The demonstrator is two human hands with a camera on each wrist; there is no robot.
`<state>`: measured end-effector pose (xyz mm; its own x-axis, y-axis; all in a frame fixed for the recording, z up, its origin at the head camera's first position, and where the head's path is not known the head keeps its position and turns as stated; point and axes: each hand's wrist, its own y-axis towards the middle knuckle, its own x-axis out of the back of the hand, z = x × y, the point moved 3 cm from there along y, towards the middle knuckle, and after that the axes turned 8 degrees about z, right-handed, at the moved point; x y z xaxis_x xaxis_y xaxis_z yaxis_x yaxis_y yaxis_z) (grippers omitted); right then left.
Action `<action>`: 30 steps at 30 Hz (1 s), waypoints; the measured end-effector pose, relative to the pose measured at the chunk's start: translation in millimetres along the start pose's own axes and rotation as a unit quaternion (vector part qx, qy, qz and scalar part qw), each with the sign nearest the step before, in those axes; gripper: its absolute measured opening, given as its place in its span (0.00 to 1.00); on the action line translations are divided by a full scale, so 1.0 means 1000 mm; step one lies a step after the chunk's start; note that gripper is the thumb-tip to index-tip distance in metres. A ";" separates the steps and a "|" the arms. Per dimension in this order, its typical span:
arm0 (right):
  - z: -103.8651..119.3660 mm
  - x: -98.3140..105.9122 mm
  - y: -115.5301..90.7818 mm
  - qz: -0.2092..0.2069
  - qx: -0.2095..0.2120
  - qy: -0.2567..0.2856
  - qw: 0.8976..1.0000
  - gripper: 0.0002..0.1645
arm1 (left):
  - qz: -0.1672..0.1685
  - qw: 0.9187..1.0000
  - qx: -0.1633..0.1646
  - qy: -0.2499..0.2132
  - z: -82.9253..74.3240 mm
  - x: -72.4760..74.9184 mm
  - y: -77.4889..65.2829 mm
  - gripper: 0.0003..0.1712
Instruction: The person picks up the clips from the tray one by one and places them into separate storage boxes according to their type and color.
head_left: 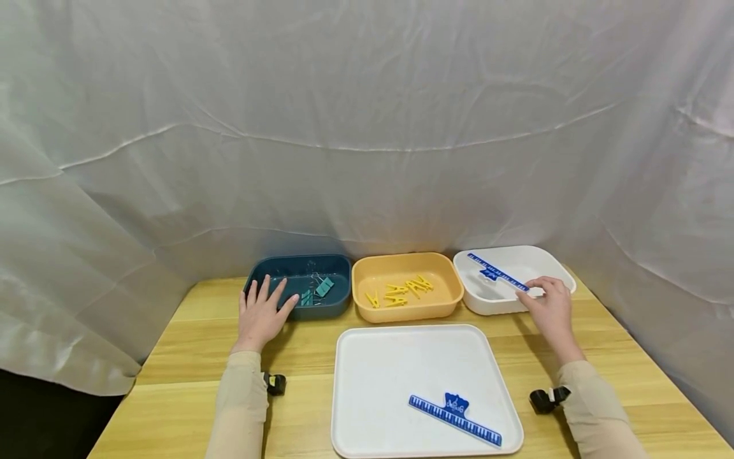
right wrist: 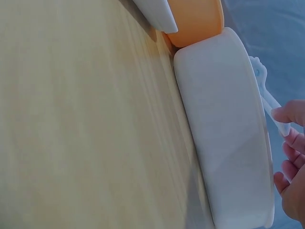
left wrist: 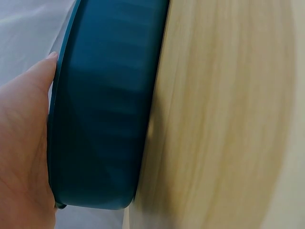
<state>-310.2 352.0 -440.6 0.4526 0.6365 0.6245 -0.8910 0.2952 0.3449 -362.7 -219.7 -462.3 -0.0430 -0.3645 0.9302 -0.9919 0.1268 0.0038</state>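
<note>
My right hand (head_left: 548, 310) pinches one end of a long blue music clip (head_left: 497, 274) with a piano-key pattern, between thumb and fingers. The clip slants over the white bin (head_left: 476, 304); in the right wrist view its pale back (right wrist: 270, 100) shows beside the bin's rim. My left hand (head_left: 262, 317) lies with fingers spread over the near left side of the dark teal bin (head_left: 329, 312), holding nothing. Teal binder clips (head_left: 323, 287) lie in that bin. A second blue music clip (head_left: 455, 417) rests on the white tray (head_left: 373, 370).
Between the two outer bins stands a yellow-orange bin (head_left: 410, 313) with several yellow clothespins (head_left: 395, 290). A pale curtain (head_left: 367, 185) hangs close behind the bins. Underneath everything is a wooden table (head_left: 304, 408).
</note>
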 end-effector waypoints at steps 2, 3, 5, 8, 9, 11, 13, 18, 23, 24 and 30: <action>0.001 -0.001 0.001 0.003 0.003 -0.003 1.000 0.16 | 0.002 1.000 0.000 0.001 0.001 0.000 0.000 0.41; 0.001 -0.001 0.001 0.004 0.004 -0.005 1.000 0.16 | 0.003 1.000 0.000 0.000 0.001 0.000 0.000 0.42; 0.002 -0.002 0.002 0.009 0.007 -0.010 1.000 0.16 | 0.003 1.000 0.000 -0.001 0.001 0.000 0.000 0.42; 0.002 -0.004 0.003 0.015 0.012 -0.020 1.000 0.16 | 0.001 1.000 -0.001 -0.002 0.002 0.001 0.000 0.42; 0.002 -0.005 0.004 0.016 0.013 -0.022 1.000 0.16 | 0.000 1.000 -0.001 -0.002 0.002 0.001 0.000 0.42; 0.001 -0.006 0.005 0.016 0.017 -0.026 0.999 0.16 | -0.001 1.000 -0.001 0.000 0.002 0.000 0.000 0.42; -0.001 -0.007 0.006 0.016 0.021 -0.027 0.999 0.15 | -0.002 1.000 0.000 0.003 0.002 0.000 0.000 0.42; -0.001 -0.009 0.009 0.026 0.027 -0.030 0.999 0.15 | 0.001 1.000 0.001 0.005 0.001 0.000 0.000 0.43; 0.002 -0.012 0.010 0.031 0.033 -0.030 0.999 0.15 | 0.004 1.000 0.002 0.002 0.001 -0.001 0.001 0.44; 0.002 -0.013 0.011 0.031 0.033 -0.029 0.999 0.15 | 0.004 1.000 0.002 0.002 0.001 -0.001 0.001 0.44; 0.003 -0.015 0.013 0.036 0.030 -0.032 0.998 0.14 | -0.001 1.000 -0.001 0.000 0.001 -0.001 0.001 0.42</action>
<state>-328.4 344.3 -443.8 0.3913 0.6073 0.6914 -0.9181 0.2058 0.3388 -363.4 -220.1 -463.0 -0.0412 -0.3640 0.9305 -0.9918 0.1274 0.0059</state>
